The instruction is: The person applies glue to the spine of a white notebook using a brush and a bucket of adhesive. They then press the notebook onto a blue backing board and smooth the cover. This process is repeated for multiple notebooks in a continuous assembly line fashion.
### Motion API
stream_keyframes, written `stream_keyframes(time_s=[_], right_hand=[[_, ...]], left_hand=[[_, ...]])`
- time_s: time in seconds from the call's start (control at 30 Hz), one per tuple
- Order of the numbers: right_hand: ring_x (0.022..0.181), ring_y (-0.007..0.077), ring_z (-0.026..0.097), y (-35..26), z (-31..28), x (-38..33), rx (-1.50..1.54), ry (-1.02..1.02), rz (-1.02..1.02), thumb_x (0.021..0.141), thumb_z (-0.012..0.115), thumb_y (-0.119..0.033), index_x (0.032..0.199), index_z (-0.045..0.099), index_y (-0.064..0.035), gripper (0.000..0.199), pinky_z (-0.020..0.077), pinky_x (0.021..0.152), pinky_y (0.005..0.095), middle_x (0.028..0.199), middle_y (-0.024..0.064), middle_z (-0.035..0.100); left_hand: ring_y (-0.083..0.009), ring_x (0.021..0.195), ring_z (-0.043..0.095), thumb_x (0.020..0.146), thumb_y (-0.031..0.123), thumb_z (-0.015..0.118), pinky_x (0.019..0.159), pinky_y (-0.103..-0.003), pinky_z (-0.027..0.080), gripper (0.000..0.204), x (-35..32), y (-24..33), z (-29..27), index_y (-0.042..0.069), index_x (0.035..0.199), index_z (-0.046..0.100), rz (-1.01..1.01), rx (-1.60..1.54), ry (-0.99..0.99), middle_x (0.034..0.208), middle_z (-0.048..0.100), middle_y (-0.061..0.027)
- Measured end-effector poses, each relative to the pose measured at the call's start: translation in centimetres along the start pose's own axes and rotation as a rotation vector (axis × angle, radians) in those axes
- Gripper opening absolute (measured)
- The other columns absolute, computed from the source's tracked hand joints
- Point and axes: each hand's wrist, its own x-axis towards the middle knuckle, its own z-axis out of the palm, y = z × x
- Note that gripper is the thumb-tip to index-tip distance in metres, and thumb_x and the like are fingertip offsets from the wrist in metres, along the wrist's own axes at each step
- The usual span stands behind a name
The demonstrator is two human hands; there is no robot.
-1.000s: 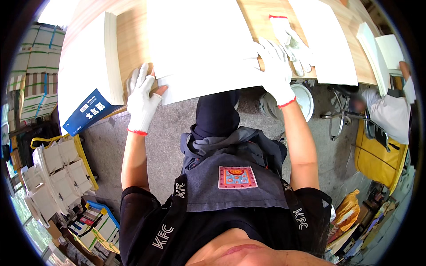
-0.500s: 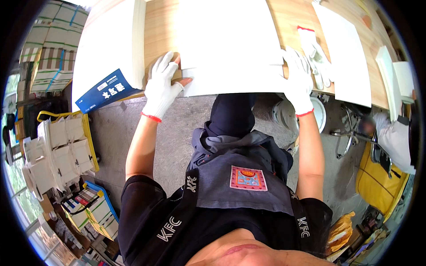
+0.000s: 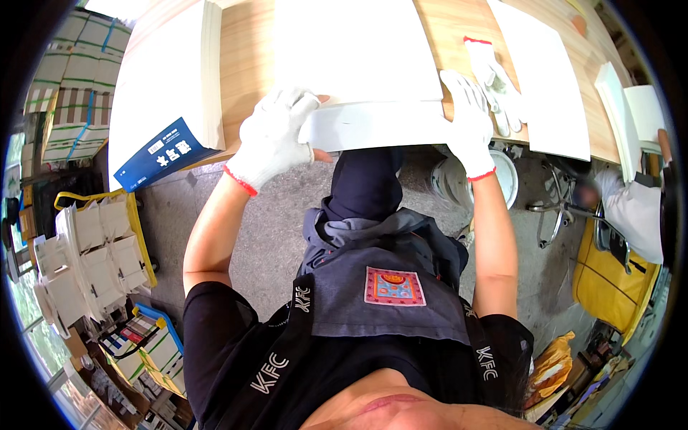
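A large stack of white paper (image 3: 355, 54), bright with glare, lies on the wooden table in front of me. At its near side a lower white paper section (image 3: 376, 127) sticks out past the table edge. My left hand (image 3: 276, 136), in a white fingertip-cut glove with a red cuff, is closed round the left end of that section, with bare thumb and forefinger tips showing. At the right end, my gloved right hand (image 3: 469, 125) lies along the paper's side with its fingers stretched out. A loose pair of white gloves (image 3: 496, 86) rests just right of it.
A thick paper pile (image 3: 168, 79) with a blue printed cover (image 3: 159, 154) stands left. More white sheets (image 3: 548, 82) lie right. Below are a white bucket (image 3: 505, 179) and a chair base (image 3: 552, 208). Another person's sleeve (image 3: 631, 215) shows far right, and a loaded cart (image 3: 100, 251) left.
My left hand has moved inward from beside the stack and closed over the section's left end. More of that section shows in front of the stack. The right hand stays at the right side.
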Motion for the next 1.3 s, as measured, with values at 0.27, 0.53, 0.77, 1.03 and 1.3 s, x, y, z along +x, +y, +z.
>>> stream_keyframes(time_s=[0.27,0.53,0.77,1.03,1.3], right_hand=[[0.125,0.0326,0.051,0.1,0.1,-0.1,0.015,0.018,0.002,0.078,0.075,-0.040,0.131,0.056,-0.0084,0.065,0.0365,0.108,0.0448,0.133,0.0137,0.057],[0.119,0.0321,0.055,-2.0,-1.9,2.2,0.095,-0.013,-0.111,0.085,0.069,-0.033,0.124,0.061,-0.0072,0.048,0.0421,0.102,0.0428,0.128,0.0138,0.060],[0.116,0.0274,0.057,-2.9,-4.4,8.4,0.131,-0.523,-0.077,0.091,0.062,-0.033,0.123,0.063,-0.0086,0.041,0.0442,0.100,0.0372,0.124,0.0121,0.063],[0.103,0.0257,0.065,-3.2,-4.3,10.4,0.064,-0.833,-0.015,0.087,0.064,-0.051,0.122,0.065,-0.0096,0.054,0.0500,0.093,0.0356,0.113,0.0110,0.069],[0.090,0.0260,0.068,-2.5,-3.7,9.6,0.180,-0.775,0.011,0.079,0.064,-0.064,0.103,0.075,-0.0146,0.056,0.0522,0.079,0.0354,0.095,0.0098,0.072]], left_hand=[[-0.0229,0.103,0.061,0.061,0.031,0.084,0.088,-0.035,0.050,0.064,0.1,0.0,-0.8,0.018,0.120,0.064,0.002,0.007,0.014,0.109,0.063,0.0000],[-0.0200,0.092,0.066,0.073,0.018,0.076,0.076,-0.032,0.053,0.010,-0.5,0.0,0.2,0.011,0.076,0.070,0.127,0.043,0.162,0.107,0.070,-0.0001],[-0.0234,0.079,0.065,0.072,0.020,0.077,0.068,-0.034,0.050,0.014,1.8,-0.8,-0.4,0.008,0.075,0.069,-0.007,-0.045,0.169,0.083,0.068,-0.0041],[-0.0243,0.075,0.067,0.071,0.021,0.078,0.062,-0.035,0.049,0.013,3.2,-1.8,-0.3,0.010,0.074,0.071,-0.171,-0.146,0.107,0.078,0.067,-0.0033],[-0.0213,0.073,0.065,0.071,0.019,0.080,0.067,-0.033,0.049,0.021,3.9,-1.3,-0.9,0.007,0.086,0.071,-0.205,-0.139,0.006,0.081,0.066,-0.0085]])
